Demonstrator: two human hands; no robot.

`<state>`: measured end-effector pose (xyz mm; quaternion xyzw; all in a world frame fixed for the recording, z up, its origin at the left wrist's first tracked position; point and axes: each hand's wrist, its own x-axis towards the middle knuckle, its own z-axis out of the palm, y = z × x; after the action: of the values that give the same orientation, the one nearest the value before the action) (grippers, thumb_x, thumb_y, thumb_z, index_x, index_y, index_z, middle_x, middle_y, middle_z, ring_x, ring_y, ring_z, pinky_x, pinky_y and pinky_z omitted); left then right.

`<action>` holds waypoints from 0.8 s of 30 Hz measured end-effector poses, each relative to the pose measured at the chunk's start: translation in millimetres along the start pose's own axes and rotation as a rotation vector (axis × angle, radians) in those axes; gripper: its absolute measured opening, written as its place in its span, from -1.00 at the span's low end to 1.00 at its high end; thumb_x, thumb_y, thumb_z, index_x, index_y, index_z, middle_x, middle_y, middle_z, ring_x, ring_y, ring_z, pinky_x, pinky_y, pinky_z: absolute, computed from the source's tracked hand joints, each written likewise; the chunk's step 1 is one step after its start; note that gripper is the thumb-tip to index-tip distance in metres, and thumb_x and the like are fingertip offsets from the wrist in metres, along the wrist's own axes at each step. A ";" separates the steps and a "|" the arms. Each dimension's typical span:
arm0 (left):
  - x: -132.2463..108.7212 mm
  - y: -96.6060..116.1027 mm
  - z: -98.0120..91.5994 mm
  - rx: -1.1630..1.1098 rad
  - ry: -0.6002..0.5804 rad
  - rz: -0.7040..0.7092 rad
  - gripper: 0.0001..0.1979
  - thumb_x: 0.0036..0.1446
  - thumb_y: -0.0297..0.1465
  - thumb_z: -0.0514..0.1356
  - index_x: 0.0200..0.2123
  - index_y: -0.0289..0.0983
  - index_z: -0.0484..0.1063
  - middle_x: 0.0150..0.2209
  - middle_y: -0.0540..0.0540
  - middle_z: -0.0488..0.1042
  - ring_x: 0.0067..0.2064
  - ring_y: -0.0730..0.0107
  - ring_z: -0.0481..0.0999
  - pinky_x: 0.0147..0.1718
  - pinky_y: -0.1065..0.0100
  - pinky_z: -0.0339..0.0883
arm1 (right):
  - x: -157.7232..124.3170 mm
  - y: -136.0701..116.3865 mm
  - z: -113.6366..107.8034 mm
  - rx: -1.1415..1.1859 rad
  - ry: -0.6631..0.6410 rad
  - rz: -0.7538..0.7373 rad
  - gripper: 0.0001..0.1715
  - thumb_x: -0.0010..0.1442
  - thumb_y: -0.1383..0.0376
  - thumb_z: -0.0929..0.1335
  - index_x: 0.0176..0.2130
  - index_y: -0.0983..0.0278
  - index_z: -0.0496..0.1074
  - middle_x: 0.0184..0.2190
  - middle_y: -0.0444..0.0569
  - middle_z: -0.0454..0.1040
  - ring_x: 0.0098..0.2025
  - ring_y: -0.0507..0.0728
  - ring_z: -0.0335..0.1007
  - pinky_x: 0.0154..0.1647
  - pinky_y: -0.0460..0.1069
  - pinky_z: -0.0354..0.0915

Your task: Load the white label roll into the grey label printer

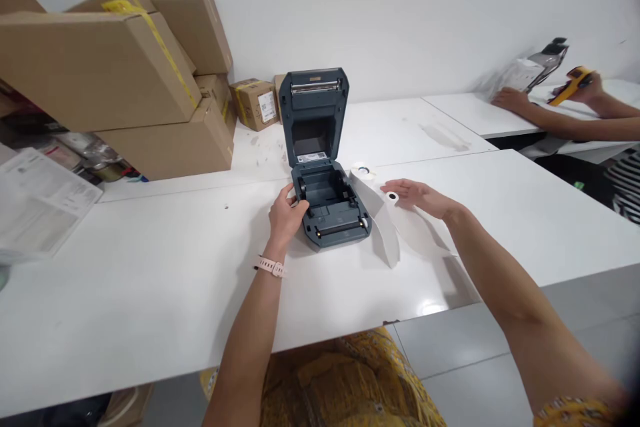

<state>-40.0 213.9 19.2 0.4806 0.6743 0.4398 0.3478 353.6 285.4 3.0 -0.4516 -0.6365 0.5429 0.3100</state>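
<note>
A dark grey label printer (330,210) stands on the white table with its lid (314,117) raised and its roll bay bare. My left hand (289,215) grips the left side of its base, thumb over the rim. To the right of the printer lie a small narrow roll (391,198), a long curling strip of white label paper (383,233) and a larger label roll (364,171) behind it. My right hand (417,197), fingers stretched out, is beside the small roll. Whether the fingertips touch the roll or strip I cannot tell.
Cardboard boxes (165,140) are stacked at the left, with a small taped box (254,105) near the wall. Plastic-wrapped packages (45,200) lie at the far left. At the right, a co-worker's hands hold a yellow handheld device (570,85) and a wrapped package (520,75).
</note>
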 end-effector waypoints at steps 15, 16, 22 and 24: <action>-3.9 1.9 0.9 0.009 0.008 -0.006 -0.31 0.08 -0.35 0.29 0.33 -0.14 0.42 -0.05 -0.12 0.73 0.09 0.05 0.67 0.18 0.08 0.43 | -13.8 -92.0 48.0 0.098 -0.035 -0.206 -0.33 0.08 -0.10 0.57 0.11 0.06 0.54 -0.08 -0.01 0.66 -0.03 0.27 0.63 0.00 0.13 0.51; -4.1 1.6 1.0 0.000 0.009 -0.002 -0.31 0.08 -0.35 0.29 0.32 -0.14 0.42 -0.05 -0.12 0.73 0.09 0.05 0.67 0.18 0.07 0.43 | -5.0 -106.5 58.5 0.002 -0.069 -0.247 -0.32 0.10 -0.07 0.58 0.13 0.09 0.52 -0.07 0.00 0.67 -0.03 0.27 0.63 0.03 0.14 0.49; -4.5 -0.4 2.1 -0.059 -0.001 0.015 -0.33 0.07 -0.37 0.30 0.30 -0.13 0.44 -0.04 -0.11 0.73 0.05 0.09 0.69 0.15 0.11 0.46 | 63.7 -144.3 133.8 -0.799 -0.249 -0.447 -0.57 0.20 0.15 0.50 0.06 0.18 0.59 -0.06 0.01 0.70 -0.03 0.28 0.61 -0.01 0.08 0.39; -4.9 0.8 1.8 -0.046 0.001 0.014 -0.34 0.08 -0.37 0.30 0.29 -0.14 0.45 -0.05 -0.12 0.73 0.05 0.08 0.69 0.15 0.10 0.46 | 80.6 -138.8 149.5 -0.998 -0.291 -0.406 -0.56 0.18 0.24 0.49 0.07 0.19 0.60 -0.08 0.00 0.71 -0.07 0.28 0.63 -0.10 0.04 0.35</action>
<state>-36.7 209.8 19.4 0.4771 0.6608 0.4577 0.3553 156.0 297.1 97.4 -0.3323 -0.9269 0.1619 0.0658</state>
